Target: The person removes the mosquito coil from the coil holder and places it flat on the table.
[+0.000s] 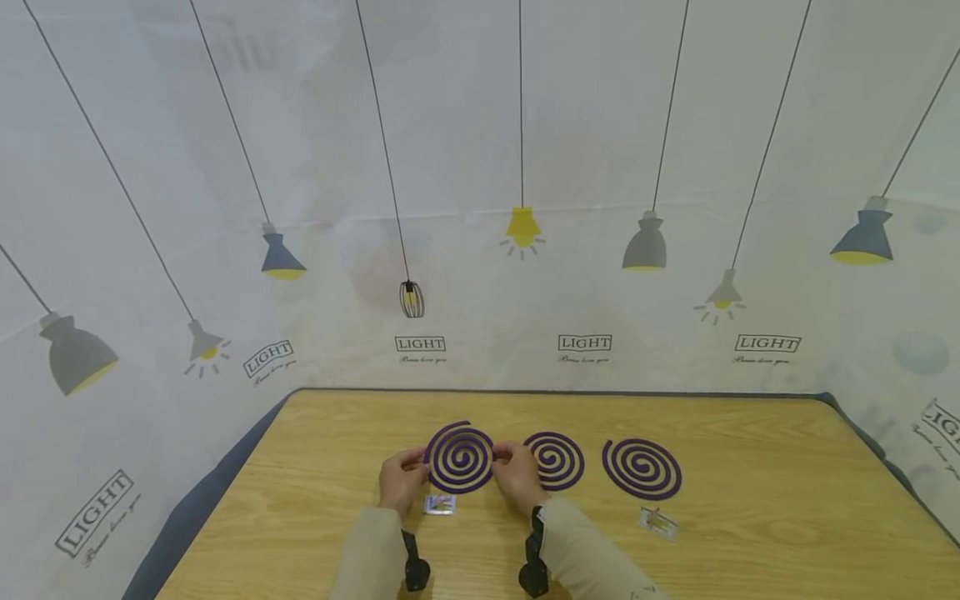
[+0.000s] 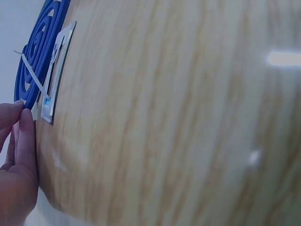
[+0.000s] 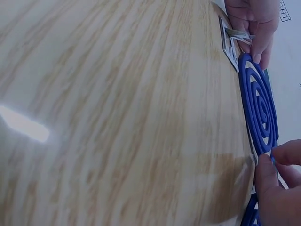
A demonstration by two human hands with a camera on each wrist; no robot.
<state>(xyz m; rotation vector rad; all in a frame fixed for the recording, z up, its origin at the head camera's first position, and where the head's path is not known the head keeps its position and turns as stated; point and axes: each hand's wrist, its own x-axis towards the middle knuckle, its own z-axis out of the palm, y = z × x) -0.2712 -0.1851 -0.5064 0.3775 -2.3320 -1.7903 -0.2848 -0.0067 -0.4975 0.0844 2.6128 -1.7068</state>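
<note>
Two sleeved forearms come in from the near edge of the wooden bench, each with a dark wrist-worn camera mount. Just past them, between the wrists, a small metal stand lies flat on the wood; the left wrist view shows a thin prong rising from its plate. The left hand pinches the left rim of a purple spiral coil, fingertips pressed together on its outer ring. The right hand pinches the opposite, right rim of the same coil, so both hands hold it between them. The coil sits near the middle of the bench, left of centre, directly beyond the stand. In the head view its far edge looks slightly lifted, though I cannot tell how much of it rests on the wood.

Just beside the right hand lies a second coil, flat, partly covered by that hand's fingers. Further right, apart from it, lies a third coil, with a clear wrapped stand near it on the near side.

Beyond the bench hangs a pale backdrop printed with pendant lamps and the word LIGHT.
</note>
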